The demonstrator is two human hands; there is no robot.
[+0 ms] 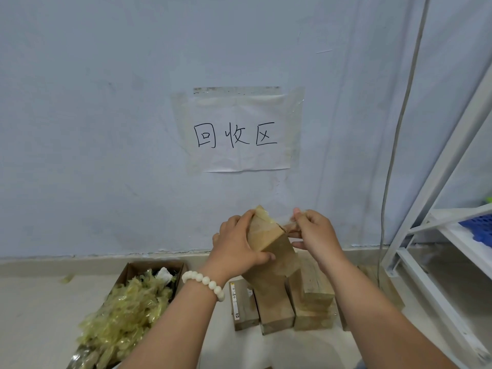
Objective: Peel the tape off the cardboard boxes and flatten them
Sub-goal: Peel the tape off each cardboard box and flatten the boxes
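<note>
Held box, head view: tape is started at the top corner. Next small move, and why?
Probably draw the right hand away from the box, rightward, to strip more tape. It pinches a lifted tape end at the box's top corner, the left hand grips the box's side as a brace, and the strip's other end looks stuck on.
</note>
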